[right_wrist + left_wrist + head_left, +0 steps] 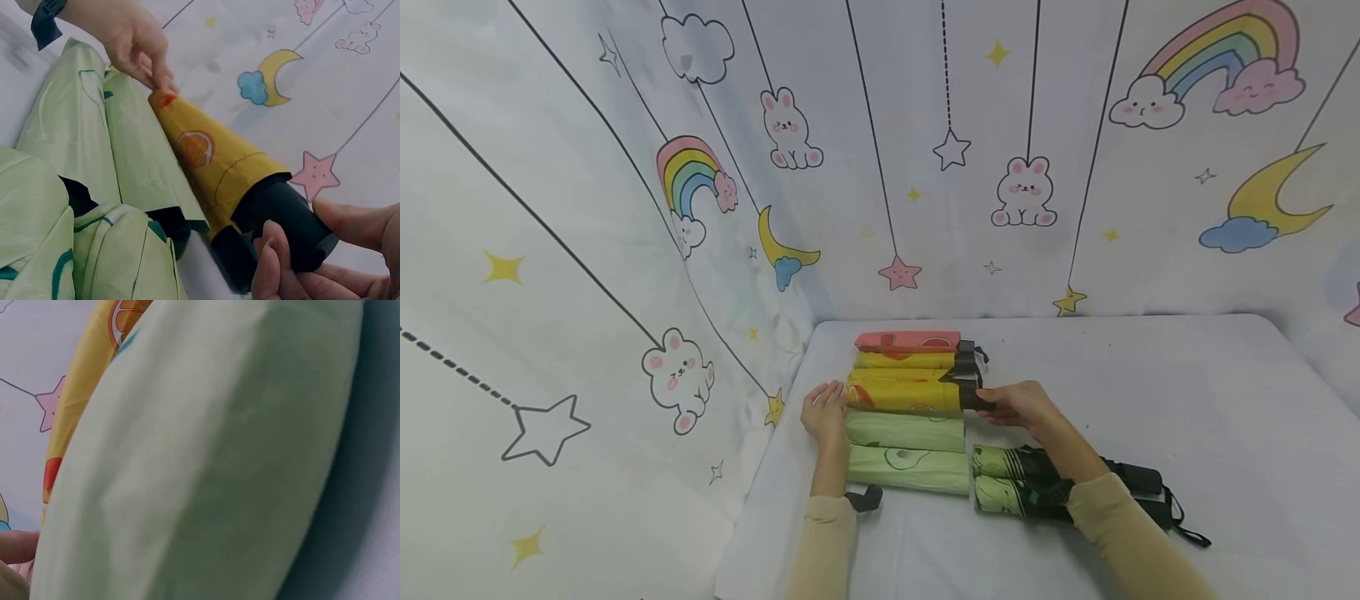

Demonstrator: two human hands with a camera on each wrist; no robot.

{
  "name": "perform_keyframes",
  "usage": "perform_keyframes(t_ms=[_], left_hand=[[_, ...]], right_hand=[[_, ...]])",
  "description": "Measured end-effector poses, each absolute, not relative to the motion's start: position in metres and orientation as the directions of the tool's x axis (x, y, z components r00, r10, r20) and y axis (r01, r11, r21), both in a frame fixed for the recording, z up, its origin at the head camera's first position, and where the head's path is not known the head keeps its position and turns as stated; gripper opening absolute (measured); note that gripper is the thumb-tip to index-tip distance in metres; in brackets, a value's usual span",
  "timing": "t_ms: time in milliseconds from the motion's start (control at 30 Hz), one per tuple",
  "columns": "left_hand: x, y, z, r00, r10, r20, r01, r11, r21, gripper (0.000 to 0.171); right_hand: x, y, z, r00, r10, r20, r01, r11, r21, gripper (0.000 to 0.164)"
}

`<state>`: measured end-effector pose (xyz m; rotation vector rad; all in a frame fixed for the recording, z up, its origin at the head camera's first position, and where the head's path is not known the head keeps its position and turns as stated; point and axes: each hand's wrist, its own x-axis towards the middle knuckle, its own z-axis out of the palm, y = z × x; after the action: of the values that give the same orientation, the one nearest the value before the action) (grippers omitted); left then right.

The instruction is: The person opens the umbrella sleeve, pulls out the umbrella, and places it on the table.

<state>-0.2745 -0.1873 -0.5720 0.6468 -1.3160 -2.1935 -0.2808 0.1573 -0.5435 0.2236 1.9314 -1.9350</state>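
Note:
Both hands hold a folded yellow umbrella (906, 396) with an orange-slice print, lying crosswise in its sleeve. My right hand (1022, 404) grips its black handle (290, 219) between thumb and fingers. At the opposite end, my left hand (826, 408) pinches the sleeve's tip, best seen in the right wrist view. Just behind lie another yellow umbrella (902, 374), a yellow-green one (902, 360) and a red one (906, 341). In front, two pale green umbrellas (906, 431) lie side by side; their sleeve covers most of the left wrist view.
Two green-and-black folded umbrellas (996, 496) lie at the right front under my right forearm, one with a wrist strap (1191, 533) trailing. A black band (865, 498) is at my left wrist. White table (1150, 375); printed curtain (865, 208) behind and left.

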Motion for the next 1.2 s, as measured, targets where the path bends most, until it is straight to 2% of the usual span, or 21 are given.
perform_keyframes(t_ms=[400, 1200], left_hand=[[-0.275, -0.186, -0.571, -0.784, -0.605, -0.14, 0.163, -0.418, 0.893, 0.052], [-0.276, -0.185, -0.573, -0.772, -0.616, -0.155, 0.163, -0.428, 0.889, 0.052]], right_hand=[[-0.281, 0.163, -0.543, -0.897, -0.145, -0.417, 0.422, -0.008, -0.907, 0.049], [-0.278, 0.178, -0.544, -0.905, -0.141, -0.401, 0.403, 0.009, -0.915, 0.052]])
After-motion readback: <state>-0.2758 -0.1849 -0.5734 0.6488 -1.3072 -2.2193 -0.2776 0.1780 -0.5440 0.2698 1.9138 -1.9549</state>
